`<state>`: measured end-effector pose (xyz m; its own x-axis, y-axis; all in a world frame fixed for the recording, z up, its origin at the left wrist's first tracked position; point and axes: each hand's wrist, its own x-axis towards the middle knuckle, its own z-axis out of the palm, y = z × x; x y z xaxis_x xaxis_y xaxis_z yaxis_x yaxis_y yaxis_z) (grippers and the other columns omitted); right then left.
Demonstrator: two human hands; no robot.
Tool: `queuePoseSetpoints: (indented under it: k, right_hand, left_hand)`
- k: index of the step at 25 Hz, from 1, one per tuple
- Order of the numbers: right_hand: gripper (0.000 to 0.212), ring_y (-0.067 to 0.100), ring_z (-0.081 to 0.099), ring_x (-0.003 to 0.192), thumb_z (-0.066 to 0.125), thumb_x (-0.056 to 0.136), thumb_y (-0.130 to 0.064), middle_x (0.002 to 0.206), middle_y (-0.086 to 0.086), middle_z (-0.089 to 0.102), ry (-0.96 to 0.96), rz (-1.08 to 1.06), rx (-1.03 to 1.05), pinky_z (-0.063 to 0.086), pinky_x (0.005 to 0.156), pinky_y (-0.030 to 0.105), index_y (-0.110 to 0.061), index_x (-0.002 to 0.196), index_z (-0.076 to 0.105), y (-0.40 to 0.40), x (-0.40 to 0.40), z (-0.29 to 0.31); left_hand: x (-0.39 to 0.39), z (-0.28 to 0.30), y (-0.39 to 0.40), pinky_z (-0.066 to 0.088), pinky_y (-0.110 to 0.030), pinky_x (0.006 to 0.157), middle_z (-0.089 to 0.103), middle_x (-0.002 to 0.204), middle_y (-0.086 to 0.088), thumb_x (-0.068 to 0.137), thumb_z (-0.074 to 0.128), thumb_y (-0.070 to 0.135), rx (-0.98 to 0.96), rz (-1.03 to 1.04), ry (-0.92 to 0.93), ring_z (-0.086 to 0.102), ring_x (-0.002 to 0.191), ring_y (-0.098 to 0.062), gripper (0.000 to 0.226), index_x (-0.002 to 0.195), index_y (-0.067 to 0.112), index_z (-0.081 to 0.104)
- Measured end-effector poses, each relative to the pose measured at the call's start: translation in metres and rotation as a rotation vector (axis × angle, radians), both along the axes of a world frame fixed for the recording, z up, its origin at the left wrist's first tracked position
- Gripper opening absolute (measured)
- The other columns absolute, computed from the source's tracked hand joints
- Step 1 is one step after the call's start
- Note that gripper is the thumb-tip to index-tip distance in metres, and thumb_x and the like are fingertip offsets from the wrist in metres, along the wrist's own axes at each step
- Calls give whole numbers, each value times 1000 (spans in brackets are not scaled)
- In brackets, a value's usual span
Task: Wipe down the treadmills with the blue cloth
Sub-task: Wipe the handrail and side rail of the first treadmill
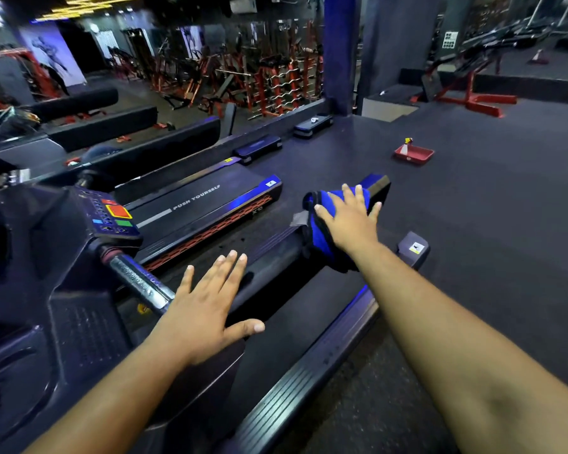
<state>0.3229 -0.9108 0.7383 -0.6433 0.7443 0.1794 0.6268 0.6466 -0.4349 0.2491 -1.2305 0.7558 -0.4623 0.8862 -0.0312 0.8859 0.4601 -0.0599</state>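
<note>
Wiping step, near treadmill [309,322]: right hand [351,221] flat, fingers straight, pressing cloth [322,234] on the far end of its handrail [276,253]. Left hand [207,309] open, holding nothing, resting near the rail's console end. Next, likely: drag cloth back along rail, keep pressure.
</note>
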Motion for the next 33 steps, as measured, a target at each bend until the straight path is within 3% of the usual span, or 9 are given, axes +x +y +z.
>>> queuePoseSetpoints:
  k: [3,8,12,17,20,23,27,29,33]
  right_hand:
    - [61,26,4,152,38,93,-63,161,2,27,168,37,-38,4,119,62,-23,138,53,-72,-11,-7]
    - [70,25,11,152,32,89,-66,157,0,35,291,314,135,4,120,60,-23,142,50,-156,12,-34]
    - [61,27,18,150,39,90,-53,152,5,43,414,34,-25,13,117,63,-13,132,59,-142,-6,-25]
    - [55,24,6,153,45,94,-53,160,0,30,588,250,-3,8,121,58,-24,141,48,-264,2,-62]
    - [62,22,-3,153,39,97,-53,166,-2,12,632,229,22,9,120,59,-29,153,30,-228,11,-84]
    - [70,17,-11,153,38,94,-53,165,-5,-4,800,-18,-252,4,121,57,-28,156,17,-197,-5,-74]
    - [85,12,-19,150,43,91,-64,164,-9,-15,922,-48,-438,-11,121,28,-25,158,9,-257,-13,-64]
    - [76,10,-13,151,43,97,-55,165,-11,-9,1038,-54,-508,-9,121,23,-24,158,10,-248,-11,-76]
    - [64,20,21,150,48,102,-36,162,5,23,1286,-534,-995,14,122,29,-14,155,21,-115,-33,-77]
  left_hand:
    - [1,1,-21,-2,-51,123,-24,161,11,67,-3,99,65,20,-46,-19,149,-8,112,151,28,-25]
    - [-2,2,-40,-1,-50,123,-25,160,13,61,-6,100,93,54,-97,-18,149,-6,119,153,27,-24]
    - [-3,3,-48,-3,-47,124,-26,161,9,62,-4,99,119,21,-131,-19,150,-6,118,152,26,-26]
    - [-7,6,-50,-5,-40,123,-23,162,9,68,8,97,323,-23,-336,-20,147,1,114,153,26,-18]
    - [-2,7,-45,-3,-49,123,-26,162,7,66,2,98,181,-39,-176,-20,149,-6,115,154,26,-19]
    - [1,3,-41,-4,-55,122,-32,159,9,65,-1,98,82,-49,-60,-23,148,-8,114,153,28,-23]
    - [-3,5,-25,-6,-54,120,-29,160,12,64,0,99,124,-24,-113,-20,149,-5,112,153,32,-20]
    - [1,8,-7,-7,-54,120,-30,160,13,64,-3,98,98,-59,-92,-20,149,-5,111,152,32,-21]
    - [8,7,36,-7,-58,120,-26,161,11,69,-1,97,30,-138,-23,-18,150,-7,111,155,29,-16]
